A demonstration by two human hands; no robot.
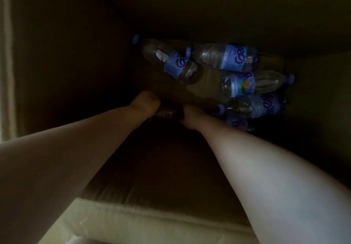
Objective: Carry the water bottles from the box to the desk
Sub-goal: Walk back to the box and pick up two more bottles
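deep in the dim box [313, 35], both hands, left hand [145, 102] and right hand [191, 113], grip a shadowed bottle [164, 112] beside the loose bottles [226, 56]; probably heavy, slick plastic, best gripped mid-body.

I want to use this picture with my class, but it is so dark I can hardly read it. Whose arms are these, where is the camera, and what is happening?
The single picture comes from a camera worn on a person's head, looking down into a deep cardboard box. Both bare arms reach to its bottom. The left hand and right hand meet around a clear bottle, though the dark hides the exact grip. Several more water bottles with blue labels lie on their sides at the far right of the box floor.
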